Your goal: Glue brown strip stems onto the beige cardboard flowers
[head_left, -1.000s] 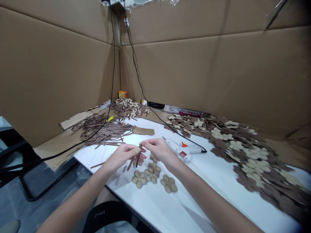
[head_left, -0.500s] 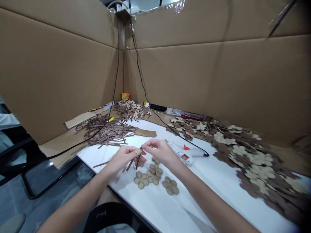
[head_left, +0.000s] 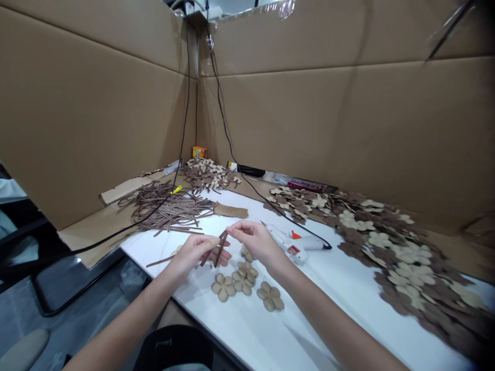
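The left hand [head_left: 193, 253] pinches a small bundle of dark brown strips [head_left: 216, 249] between thumb and fingers, the strips fanning down and toward 7 o'clock from the pinch. The right hand [head_left: 253, 239] meets it from 3 o'clock, its thumb and forefinger closed on the upper ends of the same strips, so both hands grip the bundle just above the white tabletop [head_left: 270, 330].

Directly below the hands, at 6 o'clock, lie tan five-petal flower cutouts [head_left: 243, 283]: one toward the left, a cluster in the middle, and one toward the right, all flat on the tabletop and close to one another. A single loose strip [head_left: 158, 262] lies at 9 o'clock of the left hand.

Just beside the right hand at 3 o'clock rests a white glue gun [head_left: 297, 243] with an orange trigger, its black cord [head_left: 232, 149] running up toward 12 o'clock along the cardboard corner. A large heap of brown strips [head_left: 166, 206] sits at 10 o'clock on a cardboard sheet. A pile of flower cutouts [head_left: 207, 175] lies at 11 o'clock near a small orange box [head_left: 199, 151]. A broad spread of brown and cream flowers [head_left: 386, 247] fills the side from 1 to 4 o'clock. Cardboard walls [head_left: 328, 118] enclose the workspace.
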Action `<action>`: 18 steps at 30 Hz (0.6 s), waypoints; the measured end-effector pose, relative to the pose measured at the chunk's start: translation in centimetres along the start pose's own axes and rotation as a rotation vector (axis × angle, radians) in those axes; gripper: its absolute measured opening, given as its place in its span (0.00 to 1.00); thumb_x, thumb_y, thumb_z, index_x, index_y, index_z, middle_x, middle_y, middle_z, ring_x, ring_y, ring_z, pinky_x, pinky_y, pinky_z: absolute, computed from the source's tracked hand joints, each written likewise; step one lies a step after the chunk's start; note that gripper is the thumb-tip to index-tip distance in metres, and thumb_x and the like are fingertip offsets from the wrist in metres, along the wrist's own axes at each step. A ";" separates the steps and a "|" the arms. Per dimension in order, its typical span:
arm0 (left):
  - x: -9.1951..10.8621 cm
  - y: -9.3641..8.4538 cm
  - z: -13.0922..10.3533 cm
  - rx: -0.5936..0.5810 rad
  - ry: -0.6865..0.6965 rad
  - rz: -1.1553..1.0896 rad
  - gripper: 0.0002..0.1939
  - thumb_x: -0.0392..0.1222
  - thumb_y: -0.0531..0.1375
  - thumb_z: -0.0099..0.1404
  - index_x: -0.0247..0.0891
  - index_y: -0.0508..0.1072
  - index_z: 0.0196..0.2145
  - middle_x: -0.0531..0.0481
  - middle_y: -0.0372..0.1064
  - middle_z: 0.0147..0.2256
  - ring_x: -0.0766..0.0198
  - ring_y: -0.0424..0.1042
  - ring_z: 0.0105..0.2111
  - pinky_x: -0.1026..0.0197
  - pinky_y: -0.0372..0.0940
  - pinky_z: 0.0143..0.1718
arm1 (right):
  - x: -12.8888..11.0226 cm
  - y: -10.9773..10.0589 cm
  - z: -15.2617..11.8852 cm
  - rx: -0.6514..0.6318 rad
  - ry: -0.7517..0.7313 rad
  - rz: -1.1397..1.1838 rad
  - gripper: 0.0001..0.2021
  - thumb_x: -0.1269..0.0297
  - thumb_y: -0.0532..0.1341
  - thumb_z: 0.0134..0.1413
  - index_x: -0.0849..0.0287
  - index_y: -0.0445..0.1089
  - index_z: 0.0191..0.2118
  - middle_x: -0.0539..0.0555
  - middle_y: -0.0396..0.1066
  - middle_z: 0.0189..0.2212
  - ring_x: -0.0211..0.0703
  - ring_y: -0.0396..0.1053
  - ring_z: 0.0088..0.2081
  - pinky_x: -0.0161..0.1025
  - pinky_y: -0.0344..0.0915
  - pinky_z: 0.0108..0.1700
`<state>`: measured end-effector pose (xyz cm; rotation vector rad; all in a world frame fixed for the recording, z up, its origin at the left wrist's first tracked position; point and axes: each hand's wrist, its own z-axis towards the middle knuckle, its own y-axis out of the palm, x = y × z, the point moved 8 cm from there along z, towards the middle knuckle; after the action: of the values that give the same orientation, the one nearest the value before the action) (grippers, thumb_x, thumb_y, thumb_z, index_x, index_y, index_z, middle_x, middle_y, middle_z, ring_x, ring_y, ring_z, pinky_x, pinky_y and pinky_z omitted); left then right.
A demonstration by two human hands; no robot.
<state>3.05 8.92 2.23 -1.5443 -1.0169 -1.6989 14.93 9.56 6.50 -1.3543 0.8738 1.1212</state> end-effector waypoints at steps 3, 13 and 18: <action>-0.2 0.0 0.0 -0.008 -0.025 -0.043 0.20 0.51 0.58 0.60 0.29 0.75 0.38 0.38 0.75 0.32 0.60 0.72 0.28 0.63 0.61 0.30 | 0.3 -0.1 0.0 0.003 -0.009 -0.001 0.15 0.51 0.60 0.47 0.60 0.69 0.27 0.48 0.65 0.22 0.37 0.60 0.25 0.34 0.54 0.26; 0.2 0.3 0.3 -0.001 -0.027 0.062 0.18 0.52 0.61 0.57 0.30 0.74 0.27 0.45 0.72 0.24 0.67 0.67 0.21 0.67 0.55 0.21 | 0.3 0.0 0.1 0.001 -0.054 0.004 0.13 0.53 0.59 0.50 0.59 0.67 0.26 0.47 0.63 0.23 0.36 0.59 0.26 0.34 0.54 0.29; 0.7 0.5 0.1 0.012 -0.017 0.060 0.18 0.52 0.60 0.58 0.31 0.72 0.24 0.46 0.71 0.23 0.66 0.66 0.22 0.66 0.56 0.24 | 0.5 -0.1 0.1 0.017 -0.062 -0.016 0.13 0.54 0.58 0.50 0.59 0.67 0.27 0.48 0.64 0.24 0.36 0.59 0.27 0.34 0.54 0.29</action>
<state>3.44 8.75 3.02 -1.5689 -0.9780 -1.6384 15.15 9.77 6.04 -1.3034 0.8244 1.1352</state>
